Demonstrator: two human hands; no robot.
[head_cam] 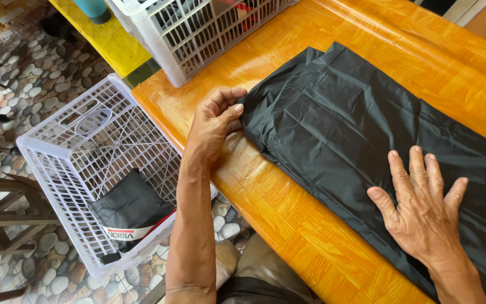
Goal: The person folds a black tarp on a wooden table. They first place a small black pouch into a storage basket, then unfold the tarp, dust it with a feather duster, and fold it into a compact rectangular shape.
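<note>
At far left, a white plastic basket (80,169) sits low beside the tabletop (288,225), above a pebble floor (23,84). A folded black bundle (130,208) with a white and red band lies in the basket's corner, toward five o'clock. At twelve o'clock a second white basket (198,28) stands on the tabletop's far edge.

The left hand (216,121) reaches up from six o'clock and pinches the near-left corner of a black cloth (338,129) between thumb and bent fingers, clenched on the fabric's edge. The black cloth lies flat and folded on the orange wooden tabletop, running from twelve o'clock down toward four o'clock.

At right, the right hand (423,214) rests palm down on the cloth, fingers spread and released, pressing it flat without grasping.
</note>
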